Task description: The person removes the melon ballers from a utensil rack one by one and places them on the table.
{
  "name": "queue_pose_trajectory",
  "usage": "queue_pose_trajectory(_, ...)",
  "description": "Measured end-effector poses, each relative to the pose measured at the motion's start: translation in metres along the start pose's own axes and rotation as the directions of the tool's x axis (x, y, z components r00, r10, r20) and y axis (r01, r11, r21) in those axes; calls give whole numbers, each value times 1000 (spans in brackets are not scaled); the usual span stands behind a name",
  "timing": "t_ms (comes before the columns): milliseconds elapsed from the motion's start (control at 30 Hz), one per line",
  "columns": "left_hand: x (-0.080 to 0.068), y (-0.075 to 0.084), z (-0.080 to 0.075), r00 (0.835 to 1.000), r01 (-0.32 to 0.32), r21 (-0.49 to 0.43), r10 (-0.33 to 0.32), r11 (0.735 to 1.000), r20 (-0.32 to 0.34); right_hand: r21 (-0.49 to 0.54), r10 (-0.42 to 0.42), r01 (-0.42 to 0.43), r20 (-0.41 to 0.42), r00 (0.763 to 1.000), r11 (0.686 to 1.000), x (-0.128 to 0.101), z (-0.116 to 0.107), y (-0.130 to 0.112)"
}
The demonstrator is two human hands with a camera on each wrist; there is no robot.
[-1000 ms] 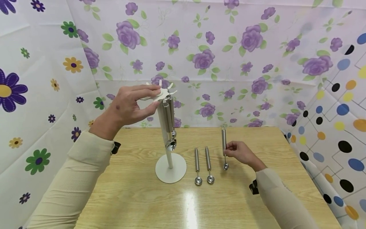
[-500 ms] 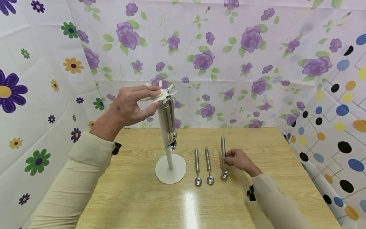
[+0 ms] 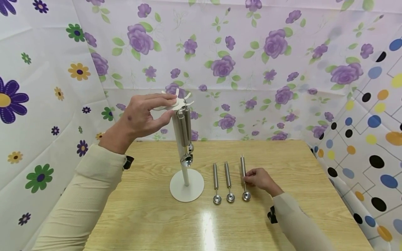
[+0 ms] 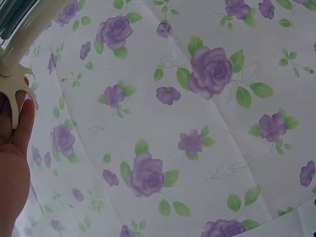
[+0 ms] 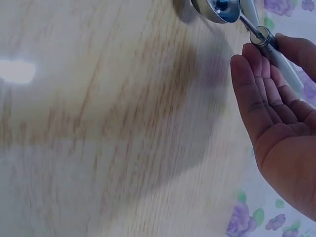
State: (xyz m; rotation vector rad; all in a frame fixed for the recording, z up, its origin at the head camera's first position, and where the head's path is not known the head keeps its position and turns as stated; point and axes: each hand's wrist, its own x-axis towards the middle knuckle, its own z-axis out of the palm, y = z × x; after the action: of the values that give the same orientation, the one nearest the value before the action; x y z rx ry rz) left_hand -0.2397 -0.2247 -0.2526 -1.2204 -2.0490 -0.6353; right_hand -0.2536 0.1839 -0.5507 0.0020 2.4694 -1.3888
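A white stand (image 3: 183,164) with a star-shaped hook crown (image 3: 177,101) rises from a round base at the table's middle. Two steel measuring spoons (image 3: 186,139) hang from the crown. My left hand (image 3: 172,109) pinches the crown, fingers on top and thumb beneath; the left wrist view shows a fingertip (image 4: 19,123) under a prong of the crown (image 4: 14,84). Two loose spoons (image 3: 215,183) (image 3: 228,181) lie right of the base. A third spoon (image 3: 244,177) lies beside them, its handle pinched by my right hand (image 3: 246,178). In the right wrist view its bowl (image 5: 217,9) touches the table below my fingers (image 5: 252,84).
The wooden table (image 3: 150,216) is walled in by floral sheets at the back and left (image 3: 251,69), and a dotted sheet (image 3: 367,139) on the right. Light glares on the tabletop near the front edge (image 3: 208,223).
My right hand has brought the third spoon down from upright in the air to lie on the table beside the other two. The left hand has stayed on the crown.
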Motion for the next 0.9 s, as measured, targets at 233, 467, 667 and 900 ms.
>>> queue_pose_trajectory(233,0,0,1,1000,17,7,-17,1000,-10,-66,8,-8,-2,1000,998,3,6,5)
queue_pose_trajectory(467,-1,0,1,999,35,-13,-35,999,-12,-105,28,-29,-9,1000,994,3,9,5)
queue_pose_trajectory(667,0,0,1,999,32,-22,-33,999,-15,-121,64,-64,-5,998,991,3,11,4)
queue_pose_trajectory(900,0,1,0,1000,19,-24,-20,1000,-12,-119,66,-66,-3,998,991,4,14,4)
